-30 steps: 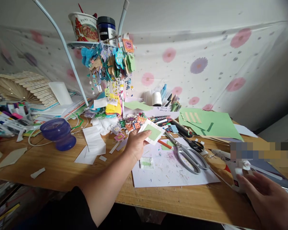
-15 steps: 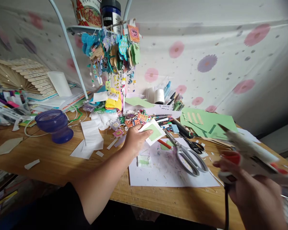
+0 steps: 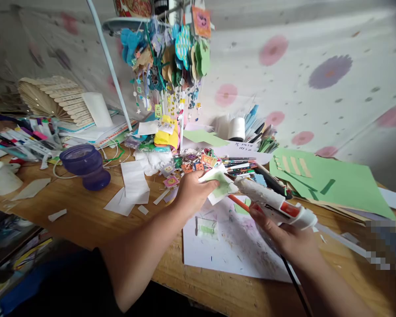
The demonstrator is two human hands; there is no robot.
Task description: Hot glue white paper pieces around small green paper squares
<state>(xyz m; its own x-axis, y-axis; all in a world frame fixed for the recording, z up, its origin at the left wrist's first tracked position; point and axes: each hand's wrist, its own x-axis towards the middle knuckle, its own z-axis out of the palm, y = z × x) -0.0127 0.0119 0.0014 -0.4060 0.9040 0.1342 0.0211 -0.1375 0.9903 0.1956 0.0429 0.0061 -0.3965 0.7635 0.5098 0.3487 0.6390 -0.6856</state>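
My left hand (image 3: 193,191) pinches a small white card with a light green panel (image 3: 220,185), thumb on top, above the desk. A white hot glue gun (image 3: 264,196) is gripped in my right hand (image 3: 288,237). Its nozzle is at the card's right edge; whether it touches I cannot tell. From its back sticks a long glue stick (image 3: 343,242), and a black cord hangs below. Under both hands lies a stained white paper sheet (image 3: 218,257), bearing a small clear packet with green inside (image 3: 206,227). The scissors seen earlier are hidden behind the gun and my right hand.
A purple cup (image 3: 87,165) and paper scraps (image 3: 132,180) stand and lie to the left. Behind are colourful small pieces (image 3: 198,160), pens (image 3: 239,165) and hanging paper ornaments (image 3: 168,57). Green card sheets (image 3: 346,185) lie at right.
My right hand has brought the glue gun from the far right in to the card. My left hand still holds the card. The view has shifted, and the scissors are now covered.
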